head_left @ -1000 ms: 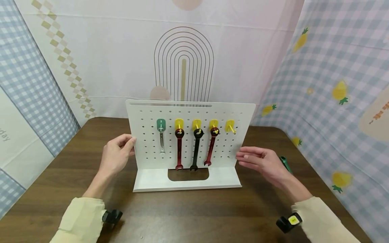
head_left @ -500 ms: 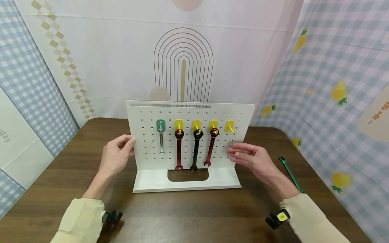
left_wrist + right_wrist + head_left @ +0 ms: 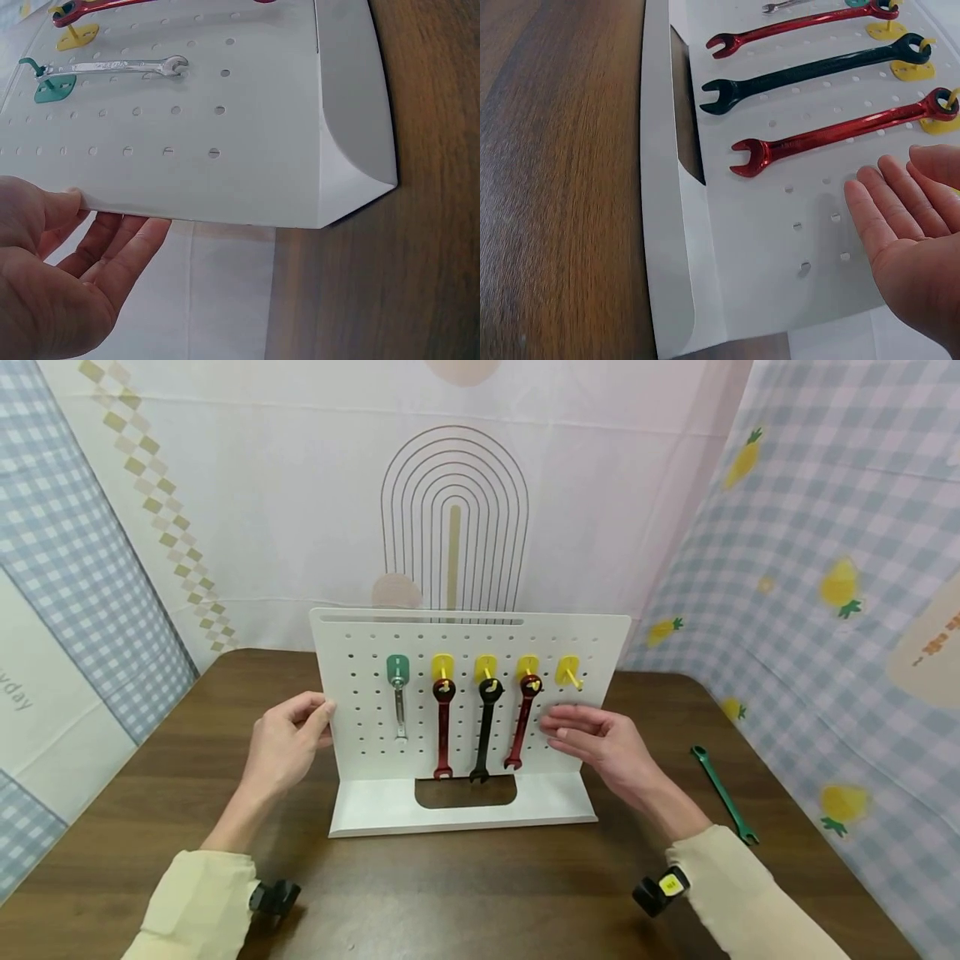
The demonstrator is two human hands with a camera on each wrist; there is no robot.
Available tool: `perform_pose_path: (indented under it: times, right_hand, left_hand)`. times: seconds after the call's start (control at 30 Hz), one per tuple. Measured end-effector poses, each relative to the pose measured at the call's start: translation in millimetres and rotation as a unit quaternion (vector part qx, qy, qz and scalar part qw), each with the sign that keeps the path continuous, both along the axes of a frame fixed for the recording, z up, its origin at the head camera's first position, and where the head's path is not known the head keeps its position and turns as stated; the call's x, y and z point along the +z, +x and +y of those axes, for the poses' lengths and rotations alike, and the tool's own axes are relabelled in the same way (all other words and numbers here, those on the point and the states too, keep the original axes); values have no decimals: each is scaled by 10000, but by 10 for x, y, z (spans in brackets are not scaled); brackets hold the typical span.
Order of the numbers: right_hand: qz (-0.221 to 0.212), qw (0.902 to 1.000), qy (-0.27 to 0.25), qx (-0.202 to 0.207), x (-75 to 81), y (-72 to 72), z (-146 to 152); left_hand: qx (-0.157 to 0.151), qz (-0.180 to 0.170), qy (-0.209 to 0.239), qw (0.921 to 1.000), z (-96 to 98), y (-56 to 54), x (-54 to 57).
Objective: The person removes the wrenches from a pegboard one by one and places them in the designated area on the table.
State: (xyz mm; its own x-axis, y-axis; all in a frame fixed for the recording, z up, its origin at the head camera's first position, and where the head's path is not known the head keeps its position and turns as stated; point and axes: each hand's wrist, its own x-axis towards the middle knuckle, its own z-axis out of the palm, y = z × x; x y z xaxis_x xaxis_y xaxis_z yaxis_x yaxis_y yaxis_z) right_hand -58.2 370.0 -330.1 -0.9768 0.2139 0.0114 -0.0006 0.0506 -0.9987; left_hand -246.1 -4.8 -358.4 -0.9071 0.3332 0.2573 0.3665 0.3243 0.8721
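Observation:
A white pegboard stand (image 3: 558, 631) stands upright on the table. My left hand (image 3: 285, 743) pinches its left edge, the thumb in front and the fingers behind. My right hand (image 3: 600, 743) is held before the board's right part, fingers nearly straight and holding nothing. Its fingertips are close to the right red wrench (image 3: 847, 135), which hangs on a yellow hook. Left of that hang a black wrench (image 3: 484, 727) and another red wrench (image 3: 443, 731), each on a yellow hook. A small silver wrench (image 3: 112, 67) hangs from a green hook (image 3: 54, 88).
At the far right of the board sticks out a bare yellow hook (image 3: 570, 670). A green wrench (image 3: 723, 793) lies on the brown table (image 3: 450, 893), right of my right forearm. Printed cloth (image 3: 600, 510) hangs behind the table and along its sides.
My right hand has moved left from the board's right edge toward the right red wrench, uncovering the green wrench on the table. My left hand has stayed on the board's edge.

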Motion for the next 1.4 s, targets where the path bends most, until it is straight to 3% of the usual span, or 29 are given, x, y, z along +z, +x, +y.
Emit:
perform_pose_path:
  times: [0.93, 1.4]
  right_hand:
    - [-308, 9995, 90, 1, -14, -233, -147]
    - [-429, 9985, 313, -133, 5, -242, -214]
  left_hand:
    - [79, 182, -107, 9997, 13, 1, -11]
    - [85, 194, -133, 9997, 10, 0, -8]
